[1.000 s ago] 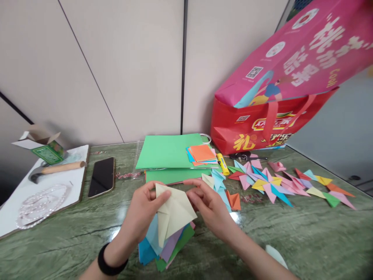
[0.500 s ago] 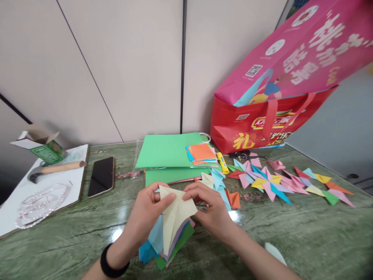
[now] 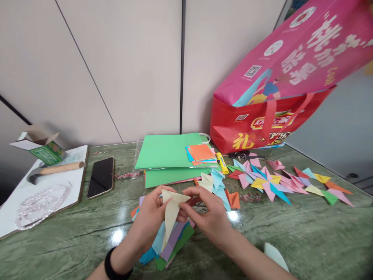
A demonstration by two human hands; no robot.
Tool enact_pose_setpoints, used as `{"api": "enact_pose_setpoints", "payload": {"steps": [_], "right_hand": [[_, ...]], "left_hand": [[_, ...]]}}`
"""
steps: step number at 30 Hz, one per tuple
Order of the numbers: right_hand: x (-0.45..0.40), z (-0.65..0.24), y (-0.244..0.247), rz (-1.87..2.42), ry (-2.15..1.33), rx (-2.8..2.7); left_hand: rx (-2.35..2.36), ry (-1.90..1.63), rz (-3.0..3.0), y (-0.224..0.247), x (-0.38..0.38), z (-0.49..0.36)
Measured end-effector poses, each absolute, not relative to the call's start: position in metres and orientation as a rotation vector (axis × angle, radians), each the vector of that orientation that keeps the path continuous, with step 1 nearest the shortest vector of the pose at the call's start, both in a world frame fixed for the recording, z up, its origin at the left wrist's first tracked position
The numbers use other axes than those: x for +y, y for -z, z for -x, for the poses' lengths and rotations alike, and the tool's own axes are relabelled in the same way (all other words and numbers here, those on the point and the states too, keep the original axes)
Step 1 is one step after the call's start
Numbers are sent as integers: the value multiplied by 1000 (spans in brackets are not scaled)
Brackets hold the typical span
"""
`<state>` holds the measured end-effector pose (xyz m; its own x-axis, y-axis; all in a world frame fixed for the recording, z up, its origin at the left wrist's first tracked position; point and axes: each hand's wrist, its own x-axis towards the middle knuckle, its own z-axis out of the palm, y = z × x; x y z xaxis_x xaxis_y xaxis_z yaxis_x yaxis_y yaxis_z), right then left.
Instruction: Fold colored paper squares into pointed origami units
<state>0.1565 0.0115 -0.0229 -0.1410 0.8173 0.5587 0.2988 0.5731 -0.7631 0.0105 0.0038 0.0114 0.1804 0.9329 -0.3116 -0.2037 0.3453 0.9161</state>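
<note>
A cream paper piece [image 3: 172,212], folded into a narrow point at its lower end, is held between both hands. My left hand [image 3: 151,219] pinches its left side, thumb on the front. The thumb and fingers of my right hand [image 3: 205,208] close on its upper right corner. Beneath the hands lies a loose pile of coloured papers [image 3: 176,241] in blue, purple and green, partly hidden by the cream piece. Just beyond the right hand are folded cream [image 3: 206,181], light blue [image 3: 218,179] and orange [image 3: 233,199] pieces.
Green sheets [image 3: 167,151] carry small coloured squares [image 3: 201,152], with a yellow glue stick [image 3: 222,163] beside them. Folded paper stars [image 3: 266,181] lie right, below a red bag [image 3: 247,128]. A phone [image 3: 101,177], hammer [image 3: 60,169], beads [image 3: 40,206] and open box [image 3: 46,151] are left.
The cream paper has gone from a wider, spread shape to a narrower folded one. My right fingers have shifted slightly left along its edge, and more of the purple paper below shows.
</note>
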Motion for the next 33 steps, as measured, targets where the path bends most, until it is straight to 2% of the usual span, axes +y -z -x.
{"api": "enact_pose_setpoints", "payload": {"steps": [8,23,33], "right_hand": [[16,-159,20,971,-655,-1662],[14,-157,18,1009,-874,-1510],[14,-156,16,940,-789,-1546]], "left_hand": [[924,-1019,-926,-17,3,-8],[1059,-998,-1018,-14,3,-6],[1087,-1024,-1015,-12,2,-11]]}}
